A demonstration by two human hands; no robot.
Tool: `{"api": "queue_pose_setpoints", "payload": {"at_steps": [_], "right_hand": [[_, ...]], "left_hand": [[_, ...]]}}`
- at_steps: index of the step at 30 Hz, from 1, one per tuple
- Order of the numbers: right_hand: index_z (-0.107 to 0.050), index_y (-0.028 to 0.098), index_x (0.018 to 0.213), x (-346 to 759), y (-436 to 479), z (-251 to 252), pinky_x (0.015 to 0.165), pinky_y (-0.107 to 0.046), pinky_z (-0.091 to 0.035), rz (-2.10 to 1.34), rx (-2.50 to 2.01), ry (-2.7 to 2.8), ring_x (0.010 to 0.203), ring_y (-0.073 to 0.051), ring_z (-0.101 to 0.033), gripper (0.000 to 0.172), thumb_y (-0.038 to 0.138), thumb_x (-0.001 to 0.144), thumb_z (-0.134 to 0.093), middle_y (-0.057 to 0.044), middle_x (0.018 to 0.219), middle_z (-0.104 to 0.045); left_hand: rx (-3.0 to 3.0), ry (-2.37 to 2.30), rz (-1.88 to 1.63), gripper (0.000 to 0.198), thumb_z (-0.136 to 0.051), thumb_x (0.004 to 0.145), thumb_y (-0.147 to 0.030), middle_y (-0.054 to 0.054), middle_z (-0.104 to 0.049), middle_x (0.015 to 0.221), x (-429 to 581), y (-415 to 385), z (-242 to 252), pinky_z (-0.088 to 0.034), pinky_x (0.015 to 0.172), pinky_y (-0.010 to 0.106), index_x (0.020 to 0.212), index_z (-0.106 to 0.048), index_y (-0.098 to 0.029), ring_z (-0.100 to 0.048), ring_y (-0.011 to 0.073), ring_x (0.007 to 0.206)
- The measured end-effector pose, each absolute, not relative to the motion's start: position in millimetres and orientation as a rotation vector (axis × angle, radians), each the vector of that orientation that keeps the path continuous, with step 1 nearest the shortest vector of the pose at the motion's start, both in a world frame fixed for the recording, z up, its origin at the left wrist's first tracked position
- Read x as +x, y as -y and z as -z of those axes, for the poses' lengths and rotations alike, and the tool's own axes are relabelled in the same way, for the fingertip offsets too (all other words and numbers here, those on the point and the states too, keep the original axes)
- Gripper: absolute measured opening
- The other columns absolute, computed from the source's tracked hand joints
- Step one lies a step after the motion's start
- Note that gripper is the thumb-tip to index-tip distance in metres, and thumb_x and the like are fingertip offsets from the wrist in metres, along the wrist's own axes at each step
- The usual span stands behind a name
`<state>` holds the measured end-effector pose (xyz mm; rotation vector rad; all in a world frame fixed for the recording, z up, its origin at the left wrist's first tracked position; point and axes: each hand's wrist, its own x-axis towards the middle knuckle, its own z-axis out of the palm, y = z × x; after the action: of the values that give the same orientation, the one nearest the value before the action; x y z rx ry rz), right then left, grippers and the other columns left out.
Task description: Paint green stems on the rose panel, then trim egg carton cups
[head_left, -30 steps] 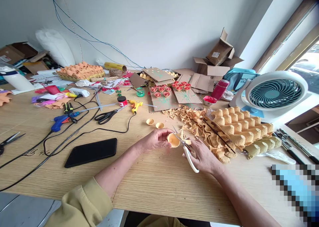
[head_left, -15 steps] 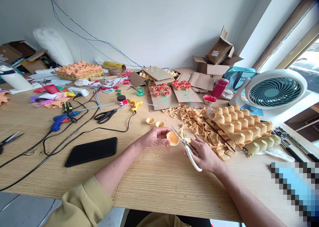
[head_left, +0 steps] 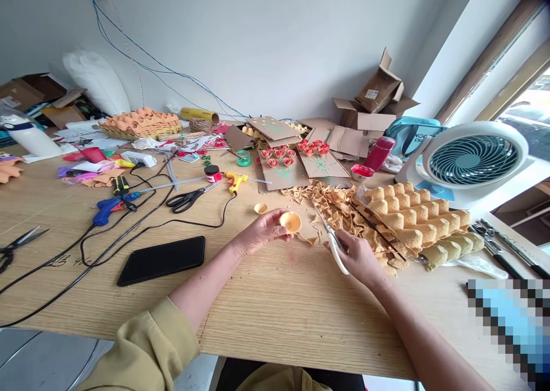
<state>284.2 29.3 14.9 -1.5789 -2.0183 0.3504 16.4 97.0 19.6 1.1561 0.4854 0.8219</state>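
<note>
My left hand grips a small yellow-orange cup cut from egg carton, its opening turned up toward the camera. White-handled scissors are in my right hand, with the blades pointing away from me and apart from the cup. One more small cup rests on the table behind my left hand. Beyond the scissors lies a heap of cut carton scraps, and a thin scrap lies between my hands.
Egg trays and a white fan stand at the right. Left are a black phone, black scissors, a blue glue gun and cables. A yellow glue gun and cardboard with red flowers lie farther back.
My left hand and its cup have moved slightly up and left, now hiding the second loose cup's place. My right hand with the scissors has drawn away to the right. A scrap now lies between them.
</note>
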Motion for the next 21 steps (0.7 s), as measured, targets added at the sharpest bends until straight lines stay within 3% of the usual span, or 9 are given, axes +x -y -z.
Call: {"api": "queue_pose_setpoints", "payload": {"at_steps": [5, 11, 16, 21], "right_hand": [[-0.048, 0.023, 0.069, 294.8, -25.9, -22.9, 0.053, -0.026, -0.030, -0.266, -1.702, 2.173, 0.051, -0.012, -0.044, 0.031, 0.046, 0.090, -0.051, 0.002, 0.058, -0.053], [-0.063, 0.024, 0.071, 286.5, -12.9, -29.2, 0.053, -0.029, -0.028, -0.174, -1.869, 2.508, 0.055, -0.018, -0.057, 0.027, 0.045, 0.086, -0.057, -0.003, 0.061, -0.062], [-0.067, 0.022, 0.078, 297.8, -19.0, -32.6, 0.053, -0.030, -0.029, 0.048, -2.271, 2.173, 0.061, -0.024, -0.065, 0.042, 0.056, 0.091, -0.047, -0.010, 0.069, -0.070], [-0.065, 0.023, 0.077, 293.0, -19.2, -34.0, 0.053, -0.029, -0.030, -0.063, -2.164, 2.161, 0.063, -0.022, -0.066, 0.038, 0.055, 0.092, -0.050, -0.008, 0.068, -0.070]], "left_hand": [[1.116, -0.488, -0.978, 0.052, -0.086, 0.071, -0.031, 0.004, -0.066, 0.106, 13.7, -99.8, -26.2, -0.055, 0.079, 0.027, 0.117, -0.063, -0.023, -0.067, 0.0132, 0.082], [1.124, -0.555, -1.085, 0.052, -0.087, 0.070, -0.031, 0.004, -0.065, 0.104, 12.4, -98.7, -30.2, -0.053, 0.077, 0.027, 0.116, -0.064, -0.022, -0.066, 0.0141, 0.083], [1.152, -0.568, -1.129, 0.054, -0.085, 0.071, -0.036, 0.004, -0.065, 0.102, 12.3, -101.6, -26.1, -0.050, 0.072, 0.026, 0.118, -0.062, -0.020, -0.063, 0.0124, 0.079], [1.132, -0.586, -1.199, 0.057, -0.085, 0.070, -0.043, 0.002, -0.065, 0.099, 14.2, -101.5, -27.2, -0.048, 0.071, 0.025, 0.117, -0.061, -0.020, -0.061, 0.0112, 0.077]]}}
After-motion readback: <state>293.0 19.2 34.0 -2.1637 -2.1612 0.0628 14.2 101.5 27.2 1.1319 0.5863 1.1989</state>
